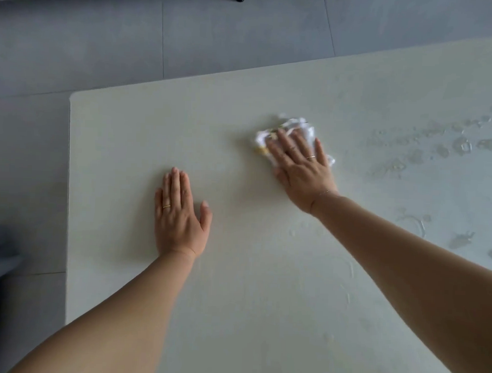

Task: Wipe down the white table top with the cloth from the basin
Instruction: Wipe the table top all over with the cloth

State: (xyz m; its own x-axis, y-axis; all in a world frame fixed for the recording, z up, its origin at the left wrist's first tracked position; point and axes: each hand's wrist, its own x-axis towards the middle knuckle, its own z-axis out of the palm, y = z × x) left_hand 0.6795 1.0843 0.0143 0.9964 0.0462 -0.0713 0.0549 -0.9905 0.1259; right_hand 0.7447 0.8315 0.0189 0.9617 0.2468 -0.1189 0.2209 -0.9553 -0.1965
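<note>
Here, the white cloth (294, 126) is found crumpled on the white desk (129, 143), somewhat beyond its middle toward the far edge, and is pressed down under the right hand (301, 166). The grip of that hand is open: the fingers are laid nearly straight and spread over the cloth, pressing on it rather than curling round it, and bunched folds are left showing past the fingertips and at either side of the hand. A thin ring (311, 157) is worn on one finger. The left hand (179, 212) is laid flat on the bare desk top, nearer the left edge and closer to the person, well apart from the cloth. Its grip is likewise open, with fingers straight and held together, the thumb set out to the side, and nothing held. Water drops (461, 145) and wet smears are scattered over the right part of the desk, to the right of the cloth. Grey floor tiles (105, 42) are seen beyond the far and left edges of the desk.
</note>
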